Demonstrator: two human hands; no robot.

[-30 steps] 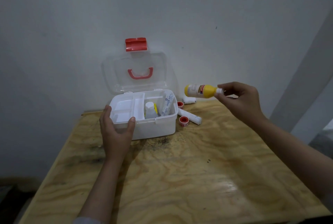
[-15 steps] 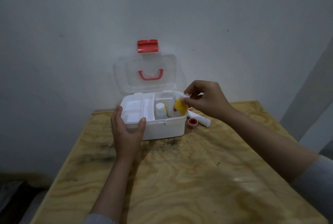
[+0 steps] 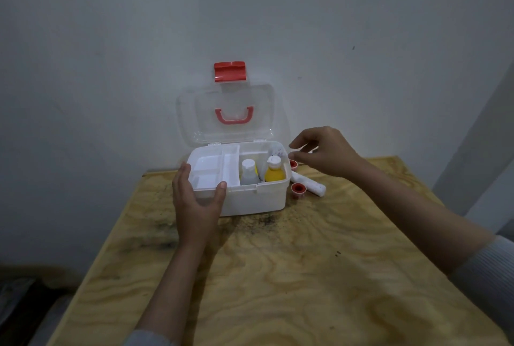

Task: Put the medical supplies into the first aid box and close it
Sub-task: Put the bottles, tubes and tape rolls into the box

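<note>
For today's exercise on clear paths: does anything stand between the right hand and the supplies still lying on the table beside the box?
Nothing visible does. The right hand, empty, hovers just above the white roll and two red-capped rolls, which lie on the table right of the first aid box.

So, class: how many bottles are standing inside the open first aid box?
2. A clear bottle with a white cap stands in the right compartment of the first aid box; the yellow bottle stands beside it, nearer the right wall. Smaller items may be hidden behind them.

Plywood table (image 3: 292, 276) (stained) bears first aid box (image 3: 250, 198), tube (image 3: 308, 183), rolls (image 3: 298, 188).
</note>
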